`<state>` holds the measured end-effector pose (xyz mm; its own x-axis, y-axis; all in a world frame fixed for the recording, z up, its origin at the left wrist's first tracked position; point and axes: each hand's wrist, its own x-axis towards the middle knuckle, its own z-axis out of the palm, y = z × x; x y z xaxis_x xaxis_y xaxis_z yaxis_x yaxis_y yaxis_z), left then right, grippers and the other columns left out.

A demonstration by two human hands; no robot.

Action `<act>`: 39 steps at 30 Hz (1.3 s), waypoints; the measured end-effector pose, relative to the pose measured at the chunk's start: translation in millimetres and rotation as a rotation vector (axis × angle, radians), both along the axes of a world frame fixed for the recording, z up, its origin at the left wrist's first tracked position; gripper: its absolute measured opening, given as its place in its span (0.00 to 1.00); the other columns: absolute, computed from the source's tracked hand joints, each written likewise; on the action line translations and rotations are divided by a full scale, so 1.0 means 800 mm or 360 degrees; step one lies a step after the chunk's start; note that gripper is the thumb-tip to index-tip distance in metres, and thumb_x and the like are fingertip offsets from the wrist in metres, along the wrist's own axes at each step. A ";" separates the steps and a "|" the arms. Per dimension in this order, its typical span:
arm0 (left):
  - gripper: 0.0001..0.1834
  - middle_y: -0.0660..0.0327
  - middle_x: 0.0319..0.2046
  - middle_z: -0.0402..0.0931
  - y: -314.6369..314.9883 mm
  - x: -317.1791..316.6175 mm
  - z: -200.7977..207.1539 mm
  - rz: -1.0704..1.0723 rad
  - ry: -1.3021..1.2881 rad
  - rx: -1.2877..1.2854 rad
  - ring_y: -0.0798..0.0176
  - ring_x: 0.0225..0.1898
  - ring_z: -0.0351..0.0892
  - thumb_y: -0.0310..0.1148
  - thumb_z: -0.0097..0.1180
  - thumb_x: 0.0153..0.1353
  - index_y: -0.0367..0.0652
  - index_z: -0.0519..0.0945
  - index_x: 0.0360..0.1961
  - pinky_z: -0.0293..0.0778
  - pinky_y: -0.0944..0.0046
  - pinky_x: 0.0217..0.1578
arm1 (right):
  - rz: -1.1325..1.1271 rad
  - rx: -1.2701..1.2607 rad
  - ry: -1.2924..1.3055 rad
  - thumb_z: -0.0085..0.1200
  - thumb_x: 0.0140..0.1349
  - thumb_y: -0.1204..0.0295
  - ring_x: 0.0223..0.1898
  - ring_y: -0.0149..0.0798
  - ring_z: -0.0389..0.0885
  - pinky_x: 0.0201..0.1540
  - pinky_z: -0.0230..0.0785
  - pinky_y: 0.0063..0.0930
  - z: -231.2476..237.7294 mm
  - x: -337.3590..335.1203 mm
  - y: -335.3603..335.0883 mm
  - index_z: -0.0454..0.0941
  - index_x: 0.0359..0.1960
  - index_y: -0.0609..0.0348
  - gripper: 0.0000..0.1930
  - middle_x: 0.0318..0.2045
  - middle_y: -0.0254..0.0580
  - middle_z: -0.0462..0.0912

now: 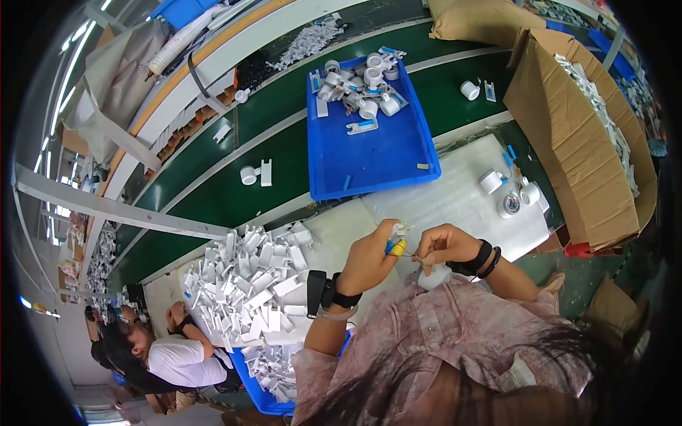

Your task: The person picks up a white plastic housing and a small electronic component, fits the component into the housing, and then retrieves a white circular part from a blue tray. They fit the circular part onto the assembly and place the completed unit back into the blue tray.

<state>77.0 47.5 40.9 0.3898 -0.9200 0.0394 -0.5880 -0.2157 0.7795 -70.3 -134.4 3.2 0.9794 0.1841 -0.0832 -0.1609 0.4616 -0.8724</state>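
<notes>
In front of my chest, my left hand point(368, 257) is closed round a small yellow part point(399, 248), with a bit of blue and some clear or white material beside it. My fingers hide most of it, so its kind is unclear. Thin dark wires point(408, 255) run from there toward my right hand point(452, 246), whose thumb and fingers are pinched together at their end. Just below the right fingers sits a rounded white housing point(433, 277), partly against my clothing. On the bench to the right lie several white round-headed parts point(509, 204).
A heap of white plastic brackets point(249, 273) covers the bench at left. Beyond my hands, a blue tray point(373, 167) holds white assemblies on the green conveyor point(284, 153). A large carton point(568, 142) stands at right. Another person point(177, 358) works at far left.
</notes>
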 end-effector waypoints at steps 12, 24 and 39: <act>0.24 0.52 0.34 0.76 0.002 -0.014 -0.016 0.0139 0.0578 -0.0106 0.55 0.31 0.80 0.28 0.54 0.58 0.43 0.63 0.55 0.73 0.60 0.28 | -0.1161 -0.1879 -0.0697 0.62 0.52 0.80 0.26 0.32 0.78 0.28 0.68 0.22 -0.005 0.003 0.026 0.74 0.32 0.60 0.09 0.27 0.39 0.80; 0.12 0.58 0.31 0.72 -0.015 -0.039 -0.030 0.0339 0.1533 -0.0436 0.68 0.19 0.72 0.31 0.36 0.71 0.40 0.64 0.51 0.70 0.69 0.19 | -0.1318 -0.1568 -0.0760 0.59 0.55 0.84 0.29 0.33 0.79 0.29 0.70 0.22 0.003 0.003 0.038 0.75 0.36 0.62 0.08 0.34 0.45 0.80; 0.18 0.58 0.31 0.70 -0.005 -0.055 -0.029 0.0222 0.1470 -0.0549 0.68 0.25 0.72 0.19 0.35 0.59 0.37 0.62 0.51 0.72 0.68 0.26 | -0.1241 -0.1809 -0.1029 0.63 0.46 0.83 0.32 0.41 0.74 0.36 0.66 0.30 0.008 0.004 0.037 0.80 0.33 0.56 0.12 0.32 0.37 0.80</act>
